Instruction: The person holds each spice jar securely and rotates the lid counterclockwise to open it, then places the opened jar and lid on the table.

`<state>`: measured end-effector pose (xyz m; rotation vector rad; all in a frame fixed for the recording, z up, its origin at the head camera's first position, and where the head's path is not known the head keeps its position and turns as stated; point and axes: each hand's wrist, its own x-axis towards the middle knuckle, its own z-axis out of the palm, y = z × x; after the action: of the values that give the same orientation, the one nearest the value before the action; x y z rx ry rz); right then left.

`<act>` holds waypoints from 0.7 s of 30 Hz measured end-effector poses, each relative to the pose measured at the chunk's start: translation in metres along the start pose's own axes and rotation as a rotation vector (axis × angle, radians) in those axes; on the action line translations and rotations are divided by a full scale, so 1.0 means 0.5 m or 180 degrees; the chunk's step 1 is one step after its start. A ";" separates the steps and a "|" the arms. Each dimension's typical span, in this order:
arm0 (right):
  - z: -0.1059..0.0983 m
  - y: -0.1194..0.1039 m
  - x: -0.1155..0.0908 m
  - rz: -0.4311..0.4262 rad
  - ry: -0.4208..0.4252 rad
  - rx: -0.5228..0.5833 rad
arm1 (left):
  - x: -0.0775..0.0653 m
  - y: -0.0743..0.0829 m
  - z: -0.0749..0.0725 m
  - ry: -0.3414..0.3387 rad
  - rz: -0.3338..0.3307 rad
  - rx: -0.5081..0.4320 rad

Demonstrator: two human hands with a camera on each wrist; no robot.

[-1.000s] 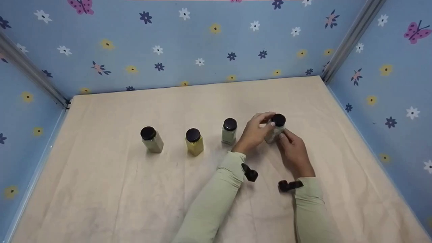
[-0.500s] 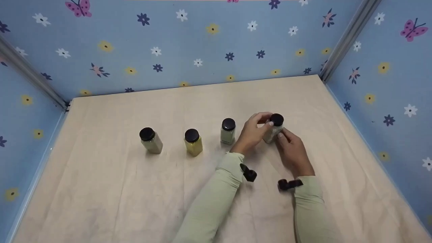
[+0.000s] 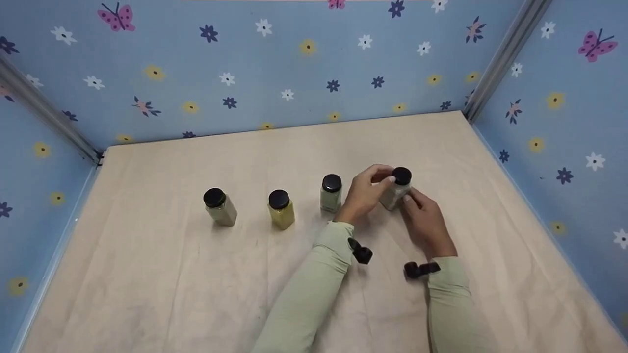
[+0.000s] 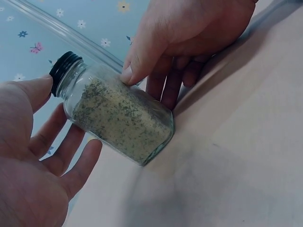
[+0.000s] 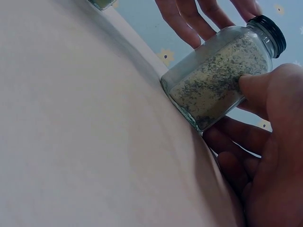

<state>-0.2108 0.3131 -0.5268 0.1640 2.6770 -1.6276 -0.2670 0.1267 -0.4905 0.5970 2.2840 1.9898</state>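
A clear glass spice jar with a black screw lid stands at the right of the row, its base right at the cloth. Pale seasoning flecked with green herbs fills much of it, as the jar shows in the left wrist view. My left hand holds the lid, thumb on its near side; the other fingers spread along the glass. Lower down, my right hand grips the body from the right, its thumb pressed on the glass and several fingers curled beneath.
Three more black-lidded jars stand upright to the left: a green one beside my left wrist, a yellow one and a grey-green one. Beige cloth covers the table. Blue flowered walls enclose the back and both sides.
The head view has shifted slightly. Both hands keep nearly the same hold on the spice jar, and the other jars stay in place.
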 end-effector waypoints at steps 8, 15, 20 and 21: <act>-0.001 0.003 0.001 -0.0217 0.0035 -0.0120 | 0.001 0.001 0.005 0.0094 -0.0020 0.0054; 0.001 0.004 0.000 -0.0261 0.0066 -0.0133 | -0.001 -0.001 0.006 0.0040 0.0049 0.0194; 0.000 0.004 0.000 -0.0231 0.0078 -0.0137 | -0.001 0.002 0.004 -0.0078 -0.0016 0.0315; 0.000 0.004 0.001 -0.0236 0.0085 -0.0166 | -0.002 0.003 0.004 -0.0113 -0.0026 0.0380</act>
<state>-0.2109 0.3139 -0.5287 0.0876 2.7745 -1.5835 -0.2653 0.1285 -0.4897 0.6252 2.3930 1.8343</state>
